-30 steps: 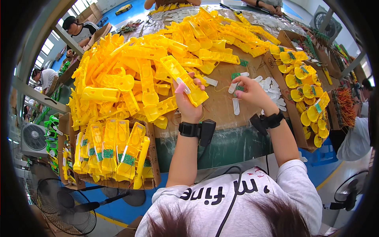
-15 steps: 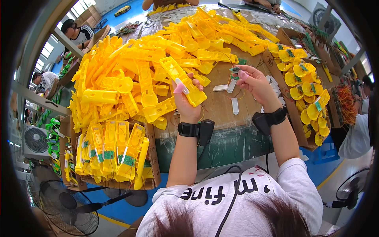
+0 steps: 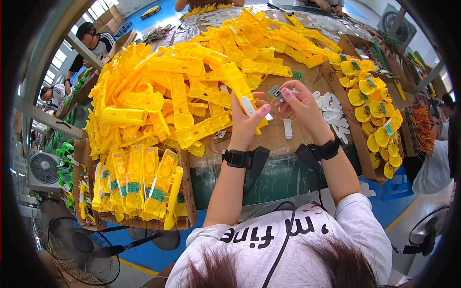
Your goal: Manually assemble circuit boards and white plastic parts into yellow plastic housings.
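Observation:
My left hand [image 3: 246,124] is closed around a long yellow plastic housing [image 3: 234,79], which tilts up and away from me. A white plastic strip [image 3: 248,106] lies against the housing by my thumb. Between thumb and fingertips, my right hand [image 3: 301,106] pinches a small circuit board [image 3: 276,93], close to the housing's right side. Below my right fingers a loose white strip [image 3: 288,129] rests on the cardboard [image 3: 269,139]. To the right of that hand lies a heap of white plastic pieces [image 3: 332,114].
A large pile of yellow housings [image 3: 144,101] covers the table's left and back. One cardboard box [image 3: 189,192] at the near left holds housings with green boards; another box [image 3: 366,156] at the right holds more. Fans [image 3: 79,249] and other people [image 3: 98,44] are around.
My left hand has moved right with the yellow housing, now more upright. My right hand has shifted slightly left and down with the circuit board, so the hands are closer together.

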The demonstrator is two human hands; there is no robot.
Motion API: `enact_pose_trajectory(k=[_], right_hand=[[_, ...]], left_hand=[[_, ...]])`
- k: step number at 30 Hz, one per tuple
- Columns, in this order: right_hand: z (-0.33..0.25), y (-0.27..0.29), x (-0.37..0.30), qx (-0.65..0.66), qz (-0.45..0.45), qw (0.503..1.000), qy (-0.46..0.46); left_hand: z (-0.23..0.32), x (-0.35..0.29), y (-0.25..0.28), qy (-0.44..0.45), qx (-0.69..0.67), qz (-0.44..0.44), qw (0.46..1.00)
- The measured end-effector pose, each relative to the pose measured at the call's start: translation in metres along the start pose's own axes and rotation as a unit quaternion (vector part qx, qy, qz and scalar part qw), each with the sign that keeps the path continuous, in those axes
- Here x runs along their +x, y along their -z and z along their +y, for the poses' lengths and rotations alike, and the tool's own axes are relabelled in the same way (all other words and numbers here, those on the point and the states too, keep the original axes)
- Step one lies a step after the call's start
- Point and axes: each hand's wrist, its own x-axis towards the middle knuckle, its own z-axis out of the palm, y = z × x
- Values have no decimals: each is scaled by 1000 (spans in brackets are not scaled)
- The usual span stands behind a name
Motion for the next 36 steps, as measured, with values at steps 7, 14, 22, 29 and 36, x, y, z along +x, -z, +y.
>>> enact_pose_trajectory(k=[7, 14, 22, 29, 36], right_hand=[[-11, -5, -7, 48, -114, 992, -9], [-13, -6, -8, -356, -17, 893, 276], [-1, -1, -7, -199, -3, 974, 111], [11, 10, -4, -120, 1, 990, 73], [11, 1, -9, -236, 53, 938, 247]], left_hand=[[3, 1, 3, 86, -122, 4, 989], [1, 0, 1, 117, -95, -36, 988], [-1, 1, 5, 198, -141, -86, 966], [-2, 1, -4, 86, -2, -50, 995], [-5, -2, 3, 92, -34, -29, 995]])
